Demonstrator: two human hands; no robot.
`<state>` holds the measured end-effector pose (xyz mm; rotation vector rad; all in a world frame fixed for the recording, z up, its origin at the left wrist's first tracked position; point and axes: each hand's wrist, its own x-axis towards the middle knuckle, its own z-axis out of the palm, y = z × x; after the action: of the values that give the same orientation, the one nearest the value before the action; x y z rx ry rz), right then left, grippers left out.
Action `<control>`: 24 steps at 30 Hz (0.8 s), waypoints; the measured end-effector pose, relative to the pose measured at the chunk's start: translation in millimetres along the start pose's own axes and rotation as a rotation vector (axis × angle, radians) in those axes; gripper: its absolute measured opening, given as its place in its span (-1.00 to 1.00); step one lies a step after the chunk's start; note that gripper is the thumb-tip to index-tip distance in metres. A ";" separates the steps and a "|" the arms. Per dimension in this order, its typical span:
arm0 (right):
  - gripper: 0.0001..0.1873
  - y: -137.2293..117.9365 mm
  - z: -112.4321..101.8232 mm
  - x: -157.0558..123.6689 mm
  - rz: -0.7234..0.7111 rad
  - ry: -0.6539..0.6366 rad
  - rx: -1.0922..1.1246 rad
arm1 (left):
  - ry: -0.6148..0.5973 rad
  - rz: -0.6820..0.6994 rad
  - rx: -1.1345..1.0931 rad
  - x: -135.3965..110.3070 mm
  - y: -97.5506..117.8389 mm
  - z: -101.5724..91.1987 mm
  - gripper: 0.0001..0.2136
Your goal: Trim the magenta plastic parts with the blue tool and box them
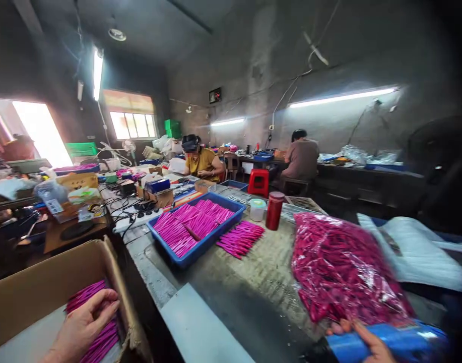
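My left hand (83, 325) reaches into a cardboard box (34, 287) at the lower left, fingers curled over a bunch of pink sticks (98, 338) lying inside. My right hand (367, 343) at the bottom right grips the rim of a blue tray (400, 340). A clear plastic bag full of pink pieces (344, 267) rests on that tray, blurred by motion. On the worktable sits another blue tray (195, 249) filled with pink sticks, with a loose pile of pink sticks (240, 237) beside it.
A red flask (274, 210) and a small lidded cup (257, 209) stand behind the pile. A power strip with cables (134, 214) lies at the left. Two people sit working at benches farther back, near a red stool (259, 181). White bags (415, 247) lie at the right.
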<state>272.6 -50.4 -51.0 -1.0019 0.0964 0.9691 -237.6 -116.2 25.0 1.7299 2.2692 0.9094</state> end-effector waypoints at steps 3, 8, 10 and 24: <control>-0.60 1.4 10.4 -12.0 -0.050 -0.050 -0.015 | -0.045 0.165 -0.143 5.4 52.2 14.9 -0.66; -0.55 6.7 13.7 -15.1 -0.115 -0.095 -0.010 | -0.214 0.420 -0.163 21.1 124.3 66.2 -0.75; -0.55 7.1 13.4 -14.0 -0.122 -0.118 0.022 | -0.232 0.477 -0.162 32.7 143.3 90.4 -0.78; -0.60 4.9 15.7 -24.9 -0.146 -0.095 0.077 | -0.495 0.899 0.095 51.7 225.3 205.7 -0.66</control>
<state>248.8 -53.7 -33.4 -0.8783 -0.0190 0.8711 26.3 42.2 -6.3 2.6855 1.2100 0.3699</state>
